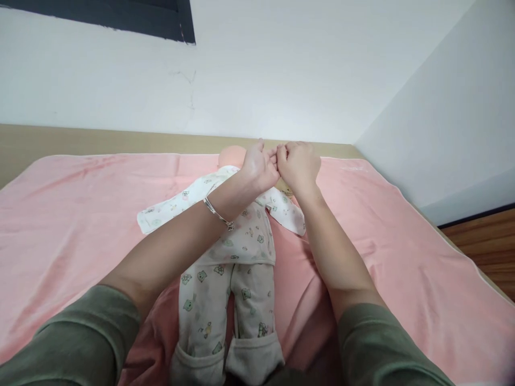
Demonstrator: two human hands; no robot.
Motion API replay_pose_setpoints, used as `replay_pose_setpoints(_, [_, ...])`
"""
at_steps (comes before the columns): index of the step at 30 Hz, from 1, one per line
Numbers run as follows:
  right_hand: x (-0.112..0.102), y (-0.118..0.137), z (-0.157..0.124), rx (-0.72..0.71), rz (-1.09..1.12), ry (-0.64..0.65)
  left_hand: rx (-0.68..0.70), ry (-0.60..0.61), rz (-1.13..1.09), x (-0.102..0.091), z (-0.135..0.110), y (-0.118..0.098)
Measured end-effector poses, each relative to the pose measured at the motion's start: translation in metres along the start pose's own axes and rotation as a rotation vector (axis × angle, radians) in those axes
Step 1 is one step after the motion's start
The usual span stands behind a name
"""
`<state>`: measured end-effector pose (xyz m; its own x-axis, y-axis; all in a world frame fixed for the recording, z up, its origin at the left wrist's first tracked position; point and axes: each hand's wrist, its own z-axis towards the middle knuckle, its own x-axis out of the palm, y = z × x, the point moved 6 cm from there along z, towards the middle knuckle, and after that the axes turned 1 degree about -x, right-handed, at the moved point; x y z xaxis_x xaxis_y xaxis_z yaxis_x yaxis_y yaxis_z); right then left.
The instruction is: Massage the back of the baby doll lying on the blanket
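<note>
My left hand point(260, 167) is held palm up above the upper part of a doll, its fingers loosely bent and nothing visible in its palm. Beside it, my right hand point(300, 165) is closed, knuckles up, and its fingers meet the fingertips of my left hand. Whatever may be inside the right hand is hidden. The doll's round head point(232, 156) shows behind my left wrist. White printed baby clothes, a long-sleeved top point(251, 238) and trousers point(205, 300) with turned-up cuffs, cover the doll as it lies flat. A tan printed item point(284, 187) peeks out below my hands.
A pink blanket point(80, 230) with some wrinkles lies under the doll. It rests on a light wooden surface point(24, 142) that meets a white wall point(281, 69). Another wall stands at right, above brown wood point(486, 246). A dark recess point(120, 16) is at upper left.
</note>
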<state>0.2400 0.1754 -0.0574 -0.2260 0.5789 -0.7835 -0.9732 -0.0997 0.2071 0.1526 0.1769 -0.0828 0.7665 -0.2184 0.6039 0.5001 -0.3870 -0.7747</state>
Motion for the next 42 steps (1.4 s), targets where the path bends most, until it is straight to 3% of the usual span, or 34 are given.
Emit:
replay_pose_setpoints(7, [0.004, 0.002, 0.003, 0.107, -0.071, 0.023, -0.005, 0.001, 0.107, -0.020, -0.008, -0.009])
replay_pose_setpoints(12, [0.002, 0.004, 0.003, 0.184, -0.112, 0.076, -0.091, -0.022, -0.134, -0.034, -0.054, -0.024])
replay_pose_setpoints(16, [0.002, 0.004, 0.004, 0.221, -0.104, 0.090, -0.102, -0.055, -0.312, -0.049, -0.093, -0.050])
replay_pose_setpoints(22, [0.003, -0.004, 0.008, 0.251, -0.083, 0.100, 0.077, 0.127, -0.380, -0.069, -0.132, -0.101])
replay_pose_setpoints(28, [0.001, -0.004, 0.009, 0.243, -0.053, 0.065, 0.258, 0.054, -0.362, -0.094, -0.159, -0.123])
replay_pose_setpoints(33, [0.000, -0.002, 0.010, 0.253, -0.010, 0.101, 0.199, 0.195, -0.464, -0.068, -0.170, -0.115])
replay_pose_setpoints(37, [-0.008, -0.007, 0.014, 0.241, 0.127, 0.151, 0.019, 0.111, -0.323, -0.039, -0.169, -0.091])
replay_pose_setpoints(40, [-0.033, 0.003, 0.012, 0.149, 0.245, 0.063, -0.052, 0.089, -0.186, -0.024, -0.166, -0.075])
replay_pose_setpoints(42, [-0.054, 0.025, 0.001, 0.070, 0.331, -0.022, -0.059, 0.105, -0.135, -0.018, -0.165, -0.067])
